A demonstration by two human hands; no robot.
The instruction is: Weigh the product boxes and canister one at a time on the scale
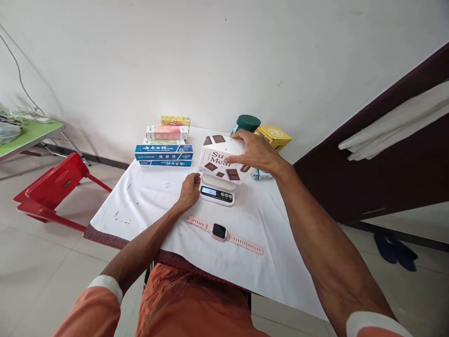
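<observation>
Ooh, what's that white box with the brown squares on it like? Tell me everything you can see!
The white box looks like cardboard, with brown chocolate-like squares and dark lettering reading "Su-" and "Meal". There's a small brown label near its right edge. Its printed side tilts up towards the camera. The right hand grips it, fingers over the top and thumb across the front. It's over the back of the scale; I can't tell whether they touch.
</observation>
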